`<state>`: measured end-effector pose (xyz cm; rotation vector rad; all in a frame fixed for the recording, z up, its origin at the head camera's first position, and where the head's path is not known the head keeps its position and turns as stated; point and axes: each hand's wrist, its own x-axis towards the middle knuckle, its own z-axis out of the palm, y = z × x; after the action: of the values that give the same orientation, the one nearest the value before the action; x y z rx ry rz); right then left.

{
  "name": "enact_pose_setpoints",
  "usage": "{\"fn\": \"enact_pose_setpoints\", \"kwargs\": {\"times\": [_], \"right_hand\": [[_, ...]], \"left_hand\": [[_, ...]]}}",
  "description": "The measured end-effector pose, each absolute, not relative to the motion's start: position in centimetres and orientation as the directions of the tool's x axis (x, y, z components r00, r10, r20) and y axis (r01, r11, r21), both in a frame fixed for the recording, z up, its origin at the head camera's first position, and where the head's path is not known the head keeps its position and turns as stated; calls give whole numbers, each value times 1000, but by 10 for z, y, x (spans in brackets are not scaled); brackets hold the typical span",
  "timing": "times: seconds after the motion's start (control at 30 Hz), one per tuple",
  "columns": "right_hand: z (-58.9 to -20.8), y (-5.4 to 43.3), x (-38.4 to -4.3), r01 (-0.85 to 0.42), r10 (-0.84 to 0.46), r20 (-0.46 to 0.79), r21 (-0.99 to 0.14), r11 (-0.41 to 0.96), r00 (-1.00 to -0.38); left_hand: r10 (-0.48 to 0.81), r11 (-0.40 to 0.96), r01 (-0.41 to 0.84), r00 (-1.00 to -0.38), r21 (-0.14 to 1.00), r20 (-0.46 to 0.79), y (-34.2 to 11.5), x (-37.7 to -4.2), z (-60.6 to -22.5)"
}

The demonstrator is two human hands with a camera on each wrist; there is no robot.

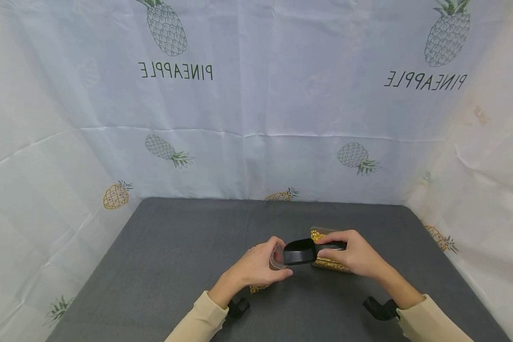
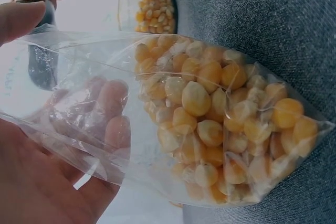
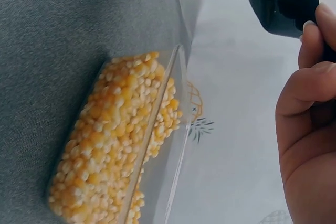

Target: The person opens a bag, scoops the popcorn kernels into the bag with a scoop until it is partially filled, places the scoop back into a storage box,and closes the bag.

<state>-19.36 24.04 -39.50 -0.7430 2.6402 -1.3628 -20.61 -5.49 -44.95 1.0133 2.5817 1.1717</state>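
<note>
My left hand (image 1: 256,263) grips a clear plastic bag (image 2: 205,124) around its upper part, thumb and fingers spread about the mouth. Yellow corn kernels fill the bag's lower end, which hangs above the table. In my right hand (image 1: 355,254) is the handle of a black scoop (image 1: 299,255), pinched between thumb and fingers. The scoop's bowl points left and reaches into the mouth of the bag; no kernels are visible in it. Below the right hand, a clear rectangular container (image 3: 149,135) of corn kernels (image 3: 105,135) stands on the table, partly hidden by that hand in the head view.
A dark grey cloth-covered table (image 1: 175,256) lies under both hands. Behind it hangs a white curtain (image 1: 256,95) printed with pineapples, which also runs along both sides. Black straps (image 1: 380,308) with wrist devices sit beneath the forearms.
</note>
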Motion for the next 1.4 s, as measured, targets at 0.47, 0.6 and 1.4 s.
{"fn": "enact_pose_setpoints", "kwargs": {"times": [0.47,0.6,1.4], "right_hand": [[-401,264,-192,-283,-439,82,-864,417,-895],[-402,270,-192,-276,-433,77,-864,421,-898],[-416,322,-189,-200,-281,45,-809,553,-959]], "left_hand": [[625,473,537,-763,698,163,-55,-207,-451],[623,477,532,-766,700,158,-55,-207,-451],[619,490,522,-772,698,144,-54,-207,-451]]}}
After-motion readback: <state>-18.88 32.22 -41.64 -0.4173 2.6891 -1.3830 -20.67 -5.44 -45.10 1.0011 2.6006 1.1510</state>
